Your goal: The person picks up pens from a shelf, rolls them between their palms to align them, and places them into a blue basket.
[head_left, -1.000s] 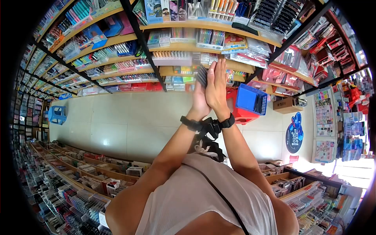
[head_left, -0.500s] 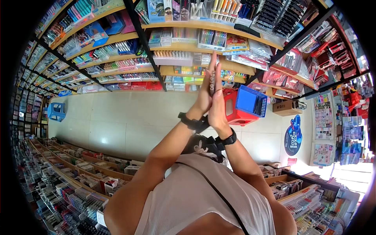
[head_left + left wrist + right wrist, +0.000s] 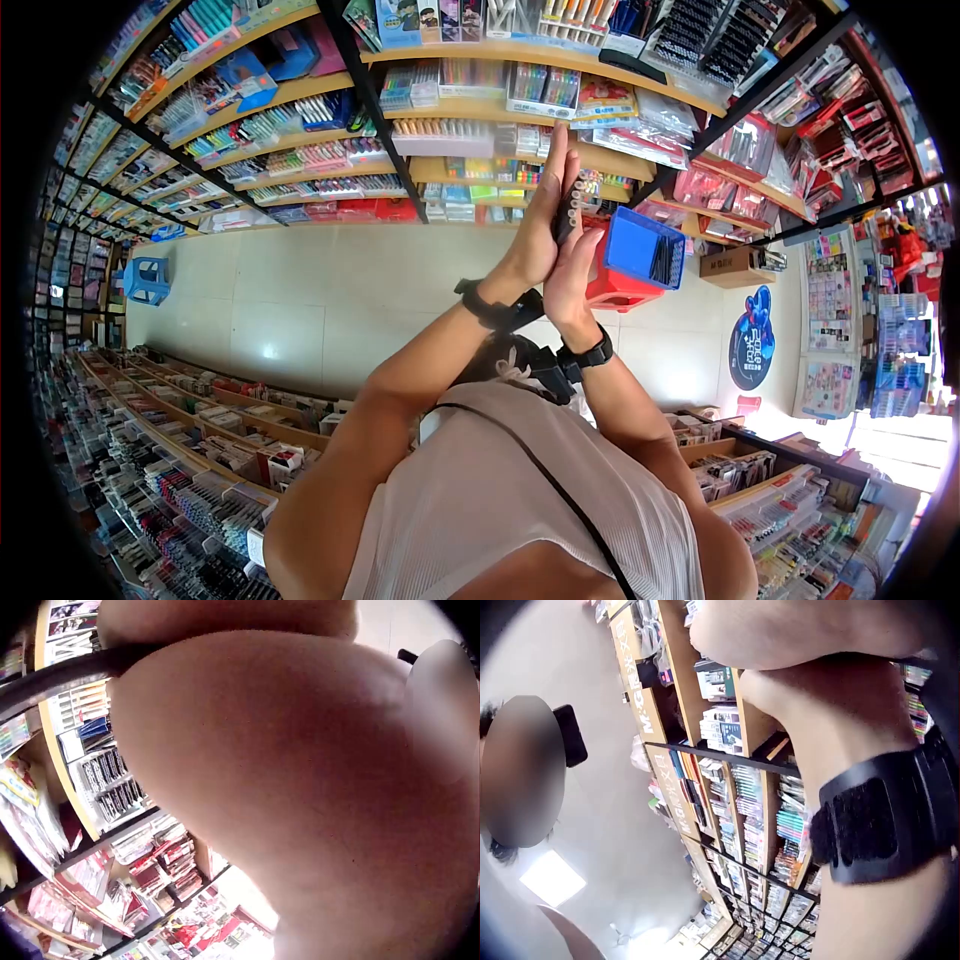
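Note:
In the head view a bundle of dark pens [image 3: 568,208] with round ends lies between the two palms. The left hand [image 3: 533,235], fingers straight, presses on it from the left. From the other side the right hand [image 3: 572,272] presses, its thumb raised along the bundle and its fingers partly hidden behind it. The heels of the hands are close together. Bare skin fills most of the left wrist view, and a black wrist strap [image 3: 885,817] shows in the right wrist view; the pens cannot be made out in either.
A blue basket [image 3: 628,240] holding dark pens sits on a red stool [image 3: 612,290] right of the hands. Stocked shelves [image 3: 470,108] stand ahead, with more racks behind the person. A cardboard box [image 3: 735,265] is on the floor at right, a blue stool [image 3: 147,281] at far left.
Both hands have shifted slightly right and tilted, with the pens between them. The palms have parted a little at the near side, so more of the bundle shows.

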Motion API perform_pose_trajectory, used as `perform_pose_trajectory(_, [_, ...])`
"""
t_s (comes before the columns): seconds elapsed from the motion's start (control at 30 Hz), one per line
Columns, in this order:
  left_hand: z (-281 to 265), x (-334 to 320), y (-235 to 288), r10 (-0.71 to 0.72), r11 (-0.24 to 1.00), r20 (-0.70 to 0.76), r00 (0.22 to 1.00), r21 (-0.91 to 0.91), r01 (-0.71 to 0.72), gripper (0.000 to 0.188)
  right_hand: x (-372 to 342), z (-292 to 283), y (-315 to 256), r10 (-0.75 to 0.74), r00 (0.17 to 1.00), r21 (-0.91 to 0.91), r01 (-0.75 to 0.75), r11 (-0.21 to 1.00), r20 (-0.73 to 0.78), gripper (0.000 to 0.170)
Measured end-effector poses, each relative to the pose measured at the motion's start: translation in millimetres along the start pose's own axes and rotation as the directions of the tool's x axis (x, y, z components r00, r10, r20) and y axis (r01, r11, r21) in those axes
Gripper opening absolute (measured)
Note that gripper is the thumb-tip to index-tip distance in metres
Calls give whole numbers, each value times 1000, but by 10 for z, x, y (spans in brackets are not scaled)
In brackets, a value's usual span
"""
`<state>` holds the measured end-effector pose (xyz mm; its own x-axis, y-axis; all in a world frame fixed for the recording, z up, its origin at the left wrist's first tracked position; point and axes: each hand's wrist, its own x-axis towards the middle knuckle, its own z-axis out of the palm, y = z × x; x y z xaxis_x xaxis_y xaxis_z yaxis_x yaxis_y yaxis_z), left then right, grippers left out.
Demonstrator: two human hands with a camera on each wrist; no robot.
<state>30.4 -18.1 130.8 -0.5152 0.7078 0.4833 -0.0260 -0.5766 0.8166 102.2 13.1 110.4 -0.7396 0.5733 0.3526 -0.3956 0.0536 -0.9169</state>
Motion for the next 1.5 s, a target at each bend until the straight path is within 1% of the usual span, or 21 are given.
perform_pose_trajectory(0.1, [55,-26,10,12,999,7,1000,47,-12,67,1,-19,-98,31,997,-75,-26,997,66,93])
perform_pose_trajectory(0.17, [156,-133,-69,-43,996,4,999,-78,43,68,85,-77,-159,-10,999,-42,12,999,40,92])
perform_pose_trajectory(0.2, [190,-191,-89,-28,999,18,999,23,28,68,136,-111,-140,-67,998,-23,66,998,-11,83])
perform_pose_trajectory(0.23, [222,-252,-101,-15,992,32,999,123,11,68,192,-188,-162,-83,996,-44,85,995,44,88])
perform_pose_trajectory(0.37, [315,-407,-46,26,980,62,998,194,-37,69,215,-257,-227,-83,995,-36,85,996,52,88])
perform_pose_trajectory(0.43, [271,-307,-62,-28,991,10,1000,130,26,66,166,-212,-221,-75,995,-27,76,997,60,89])
perform_pose_trajectory(0.47, [216,-260,-52,30,994,42,999,101,-34,67,111,-141,-211,-57,997,-18,58,998,52,91])
perform_pose_trajectory(0.57, [106,-130,19,28,996,5,1000,79,-29,67,-49,13,-250,-12,998,-65,15,998,54,99])
perform_pose_trajectory(0.7, [-7,-21,35,36,998,-6,999,-47,-36,72,-176,159,-266,29,999,-30,-28,999,21,98])
perform_pose_trajectory(0.8, [39,-59,73,77,997,18,997,14,-77,73,-193,115,-243,-69,996,-47,72,996,62,97])
perform_pose_trajectory(0.83, [129,-123,89,52,997,7,999,-51,-52,73,-175,28,-113,-2,1000,-29,2,1000,-7,93])
perform_pose_trajectory(0.9, [241,-258,72,-23,999,18,1000,-24,24,70,-96,-196,-21,42,999,-22,-42,999,-13,88])
perform_pose_trajectory(0.93, [294,-323,26,-30,999,7,1000,-30,30,69,28,-127,-282,-36,998,-59,40,997,55,89])
perform_pose_trajectory(0.97, [311,-370,-11,-5,997,21,1000,83,3,70,89,-178,-278,-79,995,-73,84,994,67,89])
perform_pose_trajectory(1.03, [372,-492,11,46,986,53,998,160,-54,69,149,-253,-318,-54,997,-55,57,997,51,87])
perform_pose_trajectory(1.07, [391,-526,26,11,985,45,999,173,-18,73,151,-264,-301,-55,997,-57,57,997,49,87])
perform_pose_trajectory(1.2, [286,-384,-9,31,994,11,999,105,-32,71,26,-152,-223,-50,998,-24,51,998,47,92])
perform_pose_trajectory(1.23, [266,-328,47,11,1000,5,1000,16,-11,69,-25,-76,-249,-30,999,1,30,1000,39,94])
perform_pose_trajectory(1.33, [154,-178,78,74,997,21,997,-4,-74,67,-168,71,-318,14,1000,-1,-14,1000,25,105])
perform_pose_trajectory(1.43, [17,-83,40,88,996,53,995,-18,-88,71,-298,165,-314,-33,998,17,32,999,45,102])
perform_pose_trajectory(1.5, [66,-72,52,81,997,24,996,-20,-81,72,-297,114,-213,-99,992,-59,104,993,80,99])
